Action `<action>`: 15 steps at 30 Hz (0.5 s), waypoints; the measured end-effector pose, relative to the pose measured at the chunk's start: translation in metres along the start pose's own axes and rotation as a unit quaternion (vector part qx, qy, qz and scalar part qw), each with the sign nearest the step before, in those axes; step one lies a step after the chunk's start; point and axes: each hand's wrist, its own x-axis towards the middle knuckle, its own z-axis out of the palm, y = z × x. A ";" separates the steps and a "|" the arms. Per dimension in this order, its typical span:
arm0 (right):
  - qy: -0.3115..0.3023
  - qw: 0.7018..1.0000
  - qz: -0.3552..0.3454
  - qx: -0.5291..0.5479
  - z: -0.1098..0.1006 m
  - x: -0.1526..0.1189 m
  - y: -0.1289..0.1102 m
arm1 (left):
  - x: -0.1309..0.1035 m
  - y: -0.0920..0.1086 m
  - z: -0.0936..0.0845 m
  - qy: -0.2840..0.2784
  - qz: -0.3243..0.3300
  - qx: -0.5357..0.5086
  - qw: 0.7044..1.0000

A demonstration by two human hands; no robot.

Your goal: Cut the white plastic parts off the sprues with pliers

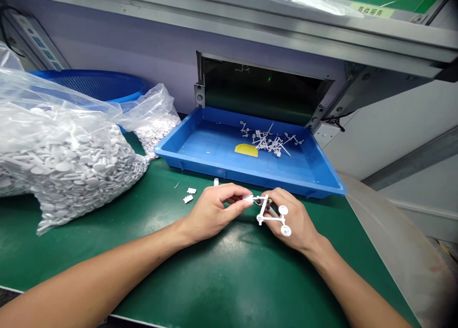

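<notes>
We are working over a dark green bench mat (222, 280), with a big clear plastic bag of white moulded discs (67, 161) slumped at our left and a blue mesh basket (96, 82) behind it. Straight ahead sits a shallow blue plastic tray (200, 149) under a dark machine opening (261, 91); it holds a loose heap of white sprue scraps (270, 142) and a yellow card (246, 150).

Our left hand (211, 211) pinches one white tip of a small white plastic runner frame with round discs on its arms (274, 216). Our right hand (291, 220) is closed around the frame from behind, along with what looks like a thin dark tool, though we cannot tell exactly. The frame is held just above the mat, in front of the tray's near wall.

We judge it light, stiff and brittle at its thin arms, so it is best held by the central bars. A few white chips (189, 194) lie on the mat nearby.
</notes>
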 end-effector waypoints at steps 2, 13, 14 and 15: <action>-0.001 1.000 0.000 0.002 0.000 0.000 -0.001 | 0.000 0.000 0.000 -0.001 0.001 0.001 1.000; -0.034 0.997 0.012 -0.068 0.003 -0.001 -0.001 | 0.000 -0.007 -0.001 0.005 0.072 0.038 0.997; -0.034 0.998 0.018 -0.056 0.004 -0.001 -0.001 | 0.001 -0.007 -0.001 0.005 0.067 0.039 0.997; -0.038 0.998 0.024 -0.038 0.005 -0.001 -0.001 | 0.001 -0.007 -0.002 0.003 0.057 0.037 0.998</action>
